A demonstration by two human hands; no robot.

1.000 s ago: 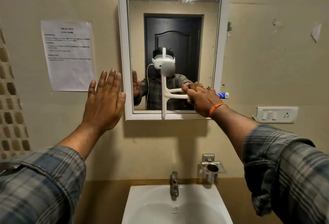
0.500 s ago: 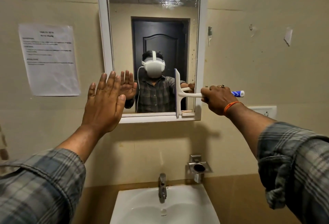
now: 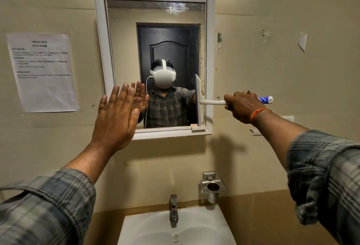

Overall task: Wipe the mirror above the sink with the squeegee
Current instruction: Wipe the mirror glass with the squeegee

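In the head view, the squeegee (image 3: 200, 101) is held by its white-and-blue handle in the right hand (image 3: 243, 106), whose grip is closed around the shaft, the blue end protruding past the fist. The blade is set upright against the glass of the mirror (image 3: 155, 50) at its lower right, just beside the right inner edge of the white frame (image 3: 210, 59), with its lower end close to the bottom ledge. The left hand (image 3: 116, 116) is raised with fingers spread and flat, its grip open and empty, in front of the mirror's lower left corner; whether it touches the frame or the wall cannot be told. Water marks can be seen near the top of the glass. Below, a white sink (image 3: 214, 223) with a tap (image 3: 173, 209) and a steel holder (image 3: 213, 187) on the wall are seen; a printed sheet (image 3: 42, 71) is taped to the left of the mirror.

The step in hand is judged to be the end of a sideways stroke across the lower band of the glass. The next move would call for the blade to be lifted off, carried higher and reset flat against the glass, so that the marked upper band is covered.
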